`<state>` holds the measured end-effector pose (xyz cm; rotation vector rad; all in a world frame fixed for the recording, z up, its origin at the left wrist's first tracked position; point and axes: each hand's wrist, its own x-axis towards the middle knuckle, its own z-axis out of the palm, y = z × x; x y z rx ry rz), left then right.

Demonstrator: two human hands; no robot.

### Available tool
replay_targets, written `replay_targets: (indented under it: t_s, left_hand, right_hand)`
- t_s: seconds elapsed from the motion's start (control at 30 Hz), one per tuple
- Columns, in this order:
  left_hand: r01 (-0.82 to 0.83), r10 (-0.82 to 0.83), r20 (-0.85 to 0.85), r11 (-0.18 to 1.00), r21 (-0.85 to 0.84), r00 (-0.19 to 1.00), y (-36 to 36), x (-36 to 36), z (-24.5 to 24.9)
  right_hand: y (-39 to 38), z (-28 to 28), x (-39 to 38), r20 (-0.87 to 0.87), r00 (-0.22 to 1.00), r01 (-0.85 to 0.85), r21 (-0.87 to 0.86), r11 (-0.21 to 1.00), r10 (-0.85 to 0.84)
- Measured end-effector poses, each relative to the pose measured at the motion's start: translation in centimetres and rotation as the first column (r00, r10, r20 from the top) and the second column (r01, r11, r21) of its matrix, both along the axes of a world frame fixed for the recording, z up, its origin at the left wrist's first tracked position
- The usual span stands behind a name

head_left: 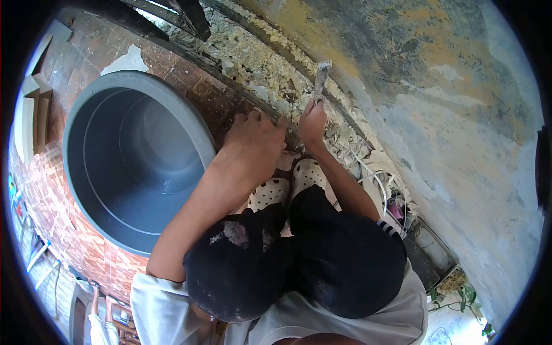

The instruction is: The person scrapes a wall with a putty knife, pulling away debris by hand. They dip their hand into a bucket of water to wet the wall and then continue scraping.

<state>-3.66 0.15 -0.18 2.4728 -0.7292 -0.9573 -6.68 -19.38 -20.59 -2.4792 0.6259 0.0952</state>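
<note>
While right hand [313, 123] clenches the scraper [321, 77] low on its shank, blade against the wall-base rubble [259, 69], left hand [253, 144] rests beside it, grip unclear. Scraper likely stiff, light; hold low.

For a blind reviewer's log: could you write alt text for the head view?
A crouching person's right hand grips a metal tool at the rubble along a wall's foot. The left hand rests beside it, next to a big grey tub.
</note>
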Motion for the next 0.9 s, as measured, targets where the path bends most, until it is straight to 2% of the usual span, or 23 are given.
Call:
replay_targets:
  t_s: [0.1, 0.13, 0.23, 0.27, 0.3, 0.37, 0.5, 0.53, 0.63, 0.73, 0.83, 0.9]
  left_hand:
    - [0.002, -0.002, 0.025, 1.000, 0.002, 1.000, 0.1, -0.3, -0.1]
    - [-0.001, 0.002, 0.049, 1.000, -0.005, 0.999, 0.1, -0.3, -0.2]
    - [0.012, -0.012, 0.026, 1.000, 0.026, 1.000, 0.0, -0.3, 0.0]
    - [0.017, -0.017, 0.020, 0.999, 0.037, 1.000, 0.0, -0.2, 0.0]
    - [0.022, -0.023, 0.014, 0.999, 0.049, 1.000, 0.0, -0.2, 0.1]
    - [0.021, -0.021, 0.002, 0.998, 0.058, 1.000, 0.0, -0.2, 0.0]
    - [0.023, -0.023, -0.014, 0.998, 0.059, 1.000, 0.0, 0.0, 0.1]
    - [0.027, -0.026, -0.017, 0.997, 0.066, 1.000, 0.0, -0.1, 0.2]
    - [0.019, -0.018, -0.018, 0.997, 0.070, 1.000, -0.1, 0.0, 0.2]
    - [0.002, -0.002, -0.001, 0.999, 0.053, 1.000, 0.0, -0.2, -0.1]
    - [-0.001, 0.002, -0.010, 0.998, 0.064, 1.000, -0.1, -0.1, 0.0]
    - [0.000, 0.003, -0.037, 0.997, 0.074, 0.999, -0.1, 0.2, 0.1]
  right_hand:
    - [-1.9, 1.7, -0.2, -0.080, 0.994, 0.073, 0.038, 0.997, -0.070]
    - [-3.6, 1.9, -0.3, -0.003, 0.999, 0.037, 0.053, 0.998, -0.036]
    - [-6.1, 2.9, -0.1, -0.171, 0.984, 0.089, 0.249, 0.964, -0.047]
    - [-6.4, 3.3, 0.2, -0.337, 0.939, 0.200, 0.362, 0.910, -0.072]
    - [-6.4, 3.3, 0.3, -0.352, 0.933, 0.265, 0.534, 0.803, -0.074]
    - [-6.2, 3.2, 0.4, -0.380, 0.922, 0.363, 0.796, 0.484, -0.066]
    - [-5.2, 5.4, 0.6, -0.340, 0.938, 0.277, 0.847, 0.454, 0.063]
    - [-5.6, 4.3, 0.2, -0.269, 0.961, 0.203, 0.844, 0.496, 0.064]
    - [-5.4, 2.5, 0.0, -0.189, 0.981, 0.175, 0.810, 0.560, -0.035]
    - [-4.7, 1.2, -0.1, -0.192, 0.976, 0.217, 0.785, 0.580, -0.106]
    - [-4.7, -0.7, 0.5, -0.142, 0.981, 0.194, 0.707, 0.680, -0.132]
    - [-4.4, -1.7, 0.6, -0.123, 0.983, 0.185, 0.722, 0.667, -0.139]
